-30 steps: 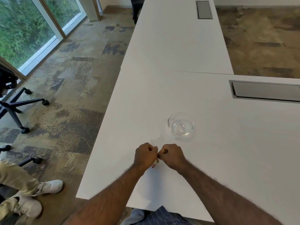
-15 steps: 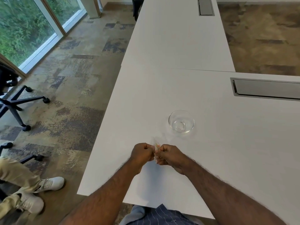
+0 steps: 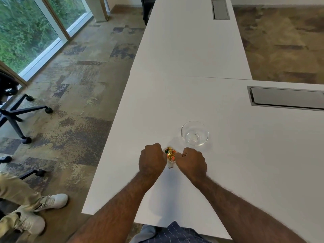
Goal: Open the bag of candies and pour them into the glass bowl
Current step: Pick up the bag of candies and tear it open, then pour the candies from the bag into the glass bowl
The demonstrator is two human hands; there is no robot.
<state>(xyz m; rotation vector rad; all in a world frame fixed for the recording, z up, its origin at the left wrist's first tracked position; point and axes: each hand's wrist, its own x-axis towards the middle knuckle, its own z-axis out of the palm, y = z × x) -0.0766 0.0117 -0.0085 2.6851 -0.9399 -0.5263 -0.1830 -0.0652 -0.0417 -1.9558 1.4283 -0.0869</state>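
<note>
Both fists clenched, knuckles up. Our left hand [image 3: 152, 158] and right hand [image 3: 192, 161] each pinch a side of the candy bag [image 3: 170, 156], which sits between them just below frame centre. Fingertips are curled under, so we can't see the exact pinch points. The bag is clear plastic; the candies [image 3: 169, 152], wrapped in gold, orange and green, are bunched at its upper end and a bit of empty film trails down toward us. We can't tell whether the bag touches the table or whether it is torn open.

Glass bowl [image 3: 194, 133] stands upright and empty on the white table [image 3: 245, 172], near the right hand, up and to its right, not touching it.

Both bare forearms run in from the bottom edge. A grey cable hatch [image 3: 287, 98] is set in the table at right of frame, another hatch [image 3: 220, 9] at the top. Office chair base [image 3: 19, 116] at left, and someone's white sneakers [image 3: 52, 201] at lower left on the patterned carpet.
</note>
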